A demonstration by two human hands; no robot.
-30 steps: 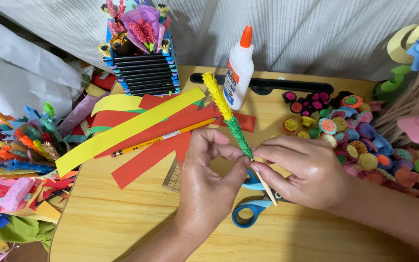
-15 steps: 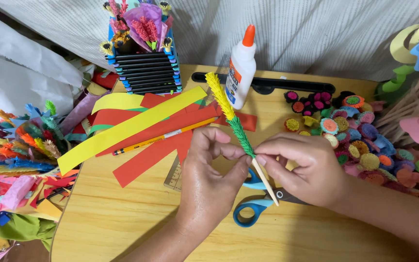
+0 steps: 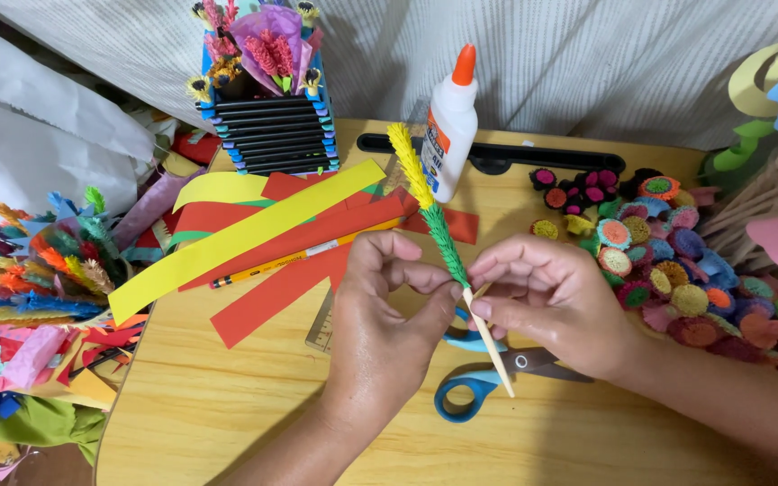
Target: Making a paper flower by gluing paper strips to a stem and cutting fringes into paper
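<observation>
A thin wooden stick is wrapped with fringed paper, yellow at the top and green below. My left hand pinches the lower end of the green wrap with thumb and fingers. My right hand holds the stick from the right, fingertips at the same spot. The bare wooden end points down toward the blue-handled scissors lying on the wooden table.
A white glue bottle with an orange cap stands behind the stick. Red and yellow paper strips and a pencil lie at left. Rolled paper discs crowd the right. A black holder with paper flowers stands at the back.
The stick has tilted slightly more upright and both hands have shifted a little along it; fingers keep working the green wrap.
</observation>
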